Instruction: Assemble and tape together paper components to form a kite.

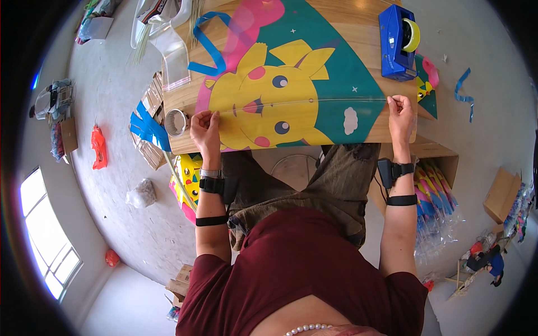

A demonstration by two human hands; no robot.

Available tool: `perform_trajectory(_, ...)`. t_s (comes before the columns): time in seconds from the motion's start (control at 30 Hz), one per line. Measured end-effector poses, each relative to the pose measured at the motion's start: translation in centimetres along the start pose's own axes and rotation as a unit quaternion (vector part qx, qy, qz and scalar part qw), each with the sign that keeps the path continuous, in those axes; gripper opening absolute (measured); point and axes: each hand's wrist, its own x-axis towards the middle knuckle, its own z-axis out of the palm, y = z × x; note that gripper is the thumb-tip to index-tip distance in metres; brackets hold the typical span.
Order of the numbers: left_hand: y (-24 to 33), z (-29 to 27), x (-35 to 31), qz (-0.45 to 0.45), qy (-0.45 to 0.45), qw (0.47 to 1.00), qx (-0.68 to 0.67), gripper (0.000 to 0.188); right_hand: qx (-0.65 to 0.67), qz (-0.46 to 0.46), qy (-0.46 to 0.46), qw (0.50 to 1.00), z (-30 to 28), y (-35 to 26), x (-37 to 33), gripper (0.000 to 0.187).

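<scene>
A printed kite sheet (350,73), teal with a yellow cartoon figure and pink edging, lies flat on the wooden table (336,11). Across it, from side to side, runs a thin pale rod (342,101). My left hand (205,131) pinches at the rod's left end with fingers pressed together. At the sheet's right corner, my right hand (400,117) grips the other end between thumb and fingertips. A roll of tape (176,122) stands just left of my left hand. Beyond my right hand sits a blue tape dispenser (397,47) with a yellowish roll.
A loop of blue ribbon (204,68) and a clear plastic sleeve (172,59) lie at the table's far left. Another printed sheet (428,92) pokes out past the right edge. An open cardboard box (443,154) with several packed kites stands below on the right.
</scene>
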Motion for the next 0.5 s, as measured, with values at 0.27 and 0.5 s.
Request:
perform_trajectory(0.27, 0.2, 0.2, 0.1, 0.004, 0.006, 1.0, 0.027, 0.023, 0.01, -0.009, 0.01, 1.0, 0.6, 0.6, -0.2, 0.019)
perform_trajectory(0.5, 1.0, 0.2, 0.1, 0.006, 0.014, 0.998, 0.063, 0.024, -0.003, -0.027, 0.024, 0.999, 1.1, 0.5, -0.5, 0.019)
